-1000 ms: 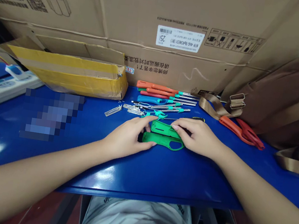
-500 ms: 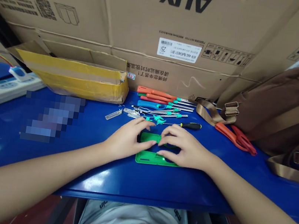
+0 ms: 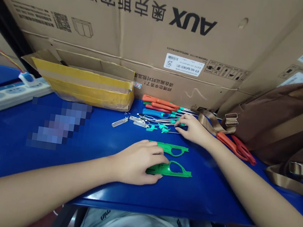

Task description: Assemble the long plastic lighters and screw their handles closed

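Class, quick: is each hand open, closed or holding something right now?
Left hand: curled over the nearer green plastic handle shell; grip cannot be told.
Right hand: curled by slim silver metal rods; grip cannot be told.

Two slim green shell pieces lie near each other, a narrow gap between them: the far green half [image 3: 167, 146] at twelve o'clock, the near green half [image 3: 158, 170] at six, reaching slightly further towards three. Each has an oval finger loop towards three o'clock; the nine o'clock ends are covered. The near one's hollow seems to face up, though I can't be sure. Beyond, at twelve, slim silvery rods [image 3: 169, 122] run roughly nine to three.
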Tool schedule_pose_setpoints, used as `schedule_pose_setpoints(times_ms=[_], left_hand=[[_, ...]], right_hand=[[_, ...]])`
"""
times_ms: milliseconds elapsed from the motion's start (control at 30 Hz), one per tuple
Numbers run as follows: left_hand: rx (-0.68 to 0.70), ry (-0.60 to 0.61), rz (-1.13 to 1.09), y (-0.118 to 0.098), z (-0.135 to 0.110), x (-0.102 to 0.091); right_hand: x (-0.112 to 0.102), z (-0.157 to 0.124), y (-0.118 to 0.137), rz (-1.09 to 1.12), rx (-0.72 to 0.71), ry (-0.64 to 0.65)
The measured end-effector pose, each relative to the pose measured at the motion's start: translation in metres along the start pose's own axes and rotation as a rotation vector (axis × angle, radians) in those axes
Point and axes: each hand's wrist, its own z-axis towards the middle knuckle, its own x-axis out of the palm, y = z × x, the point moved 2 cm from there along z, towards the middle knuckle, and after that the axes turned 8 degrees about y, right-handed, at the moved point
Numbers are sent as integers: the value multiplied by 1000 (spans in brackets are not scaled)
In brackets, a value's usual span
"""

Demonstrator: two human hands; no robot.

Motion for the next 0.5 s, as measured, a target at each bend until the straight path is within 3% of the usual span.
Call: schedule_pose_setpoints(times_ms=[300,500], left_hand=[[-4,-45,-11,2,1,2],[-82,-56,-39,8,3,3]], right_hand=[[2,13,10,-98,1,111],[-5,10,19,-132,29,32]])
